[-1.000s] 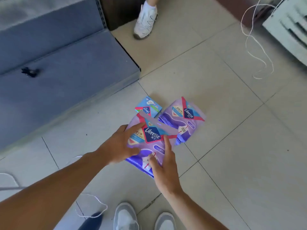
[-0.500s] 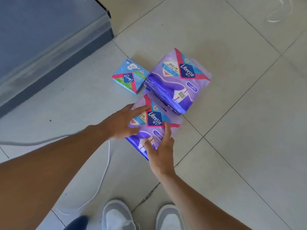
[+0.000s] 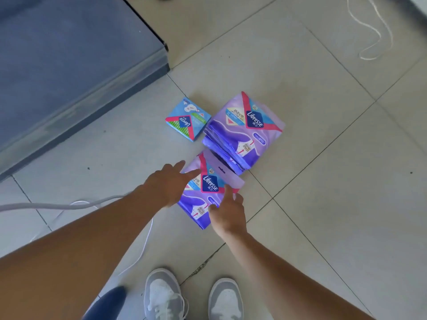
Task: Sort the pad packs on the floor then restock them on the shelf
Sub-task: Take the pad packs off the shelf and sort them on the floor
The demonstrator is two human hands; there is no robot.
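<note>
Three lots of Libresse pad packs lie on the tiled floor. A small blue pack (image 3: 187,120) sits farthest left. To its right is a stack of purple packs (image 3: 245,130). A single purple pack (image 3: 211,181) lies flat just in front of that stack. My left hand (image 3: 168,183) rests with spread fingers on this near pack's left edge. My right hand (image 3: 227,209) touches its lower right part, index finger stretched out over it. Neither hand is closed around the pack. The grey-blue bottom shelf (image 3: 69,54) is at the upper left.
A white cable (image 3: 57,205) runs across the floor under my left arm. A loose white string (image 3: 374,31) lies at the upper right. My two grey shoes (image 3: 164,294) (image 3: 225,299) stand at the bottom edge, just behind the packs.
The purple pack that both hands held above the others a second ago now lies on the floor in front of the purple stack. My view has tilted down.
</note>
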